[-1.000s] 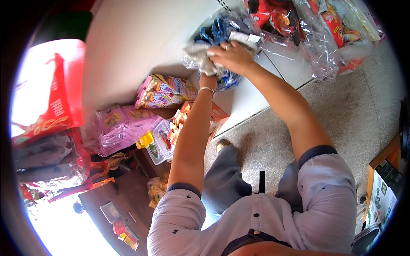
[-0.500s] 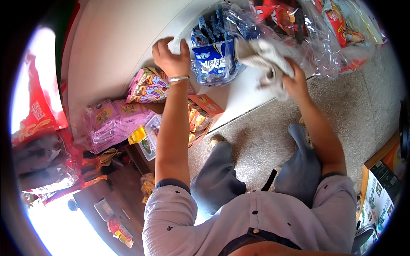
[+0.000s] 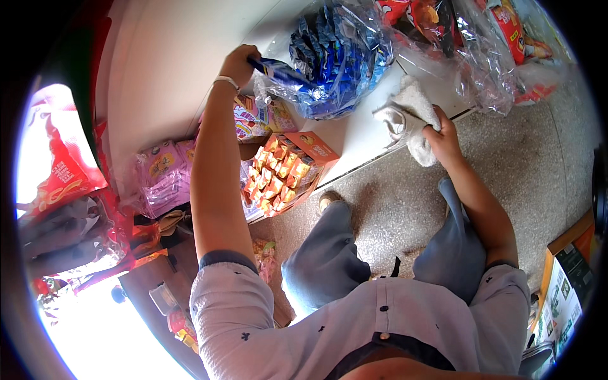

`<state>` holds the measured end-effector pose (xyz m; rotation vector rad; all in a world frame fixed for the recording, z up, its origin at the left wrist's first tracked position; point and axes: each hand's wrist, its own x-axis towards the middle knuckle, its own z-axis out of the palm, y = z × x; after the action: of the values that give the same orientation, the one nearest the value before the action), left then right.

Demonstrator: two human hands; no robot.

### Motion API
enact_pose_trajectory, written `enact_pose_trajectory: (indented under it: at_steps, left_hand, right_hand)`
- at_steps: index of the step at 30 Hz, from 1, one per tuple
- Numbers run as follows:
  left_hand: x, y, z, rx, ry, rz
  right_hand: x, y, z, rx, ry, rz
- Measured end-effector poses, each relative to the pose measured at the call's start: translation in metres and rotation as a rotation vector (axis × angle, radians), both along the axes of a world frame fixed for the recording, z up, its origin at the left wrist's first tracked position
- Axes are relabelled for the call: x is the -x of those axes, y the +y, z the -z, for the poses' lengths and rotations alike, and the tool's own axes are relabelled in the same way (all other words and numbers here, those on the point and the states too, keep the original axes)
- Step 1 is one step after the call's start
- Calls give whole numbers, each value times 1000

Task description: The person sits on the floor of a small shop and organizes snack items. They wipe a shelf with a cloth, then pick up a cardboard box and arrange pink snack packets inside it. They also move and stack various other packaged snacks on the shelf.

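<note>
On the white surface, a clear plastic bag (image 3: pixel 367 63) holds several upright blue snack packets (image 3: pixel 329 57). At its left side my left hand (image 3: pixel 239 65) is closed on the edge of one blue snack packet (image 3: pixel 283 71), which slants out from the others; its far end still meets the bag. My right hand (image 3: pixel 445 138) grips a bunched, off-white cloth (image 3: pixel 408 114) over the surface's near edge, right of the bag. The cloth hangs in loose folds. Whether it touches the surface, I cannot tell.
An open box of orange-wrapped snacks (image 3: pixel 275 177) stands nearer me, beside pink-purple packets (image 3: pixel 163 168) and a patterned pink box (image 3: pixel 259 120). Bagged red packets (image 3: pixel 430 22) lie at the far right. Speckled floor (image 3: pixel 386 190) runs below the surface's edge.
My left hand has moved left and slightly away, closing on a blue packet and tilting it leftward. My right hand has drawn the cloth a little nearer me, away from the bag.
</note>
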<state>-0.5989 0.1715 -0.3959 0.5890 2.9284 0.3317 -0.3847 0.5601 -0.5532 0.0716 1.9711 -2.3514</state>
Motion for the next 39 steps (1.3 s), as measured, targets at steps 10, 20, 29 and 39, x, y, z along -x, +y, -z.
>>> enact_pose_trajectory:
  at_steps: [10,20,29,39]
  left_hand:
    - [-5,79,53,-262,403,-683]
    - [-19,109,44,-500,243,-512]
    - [-81,158,67,419,370,125]
    - [-54,96,70,76,862,-348]
  right_hand:
    - [-6,5,3,-32,-53,-48]
    - [-12,-9,12,-69,19,-127]
    - [-15,-1,13,-101,-35,-156]
    - [-21,14,30,-91,-127,-67]
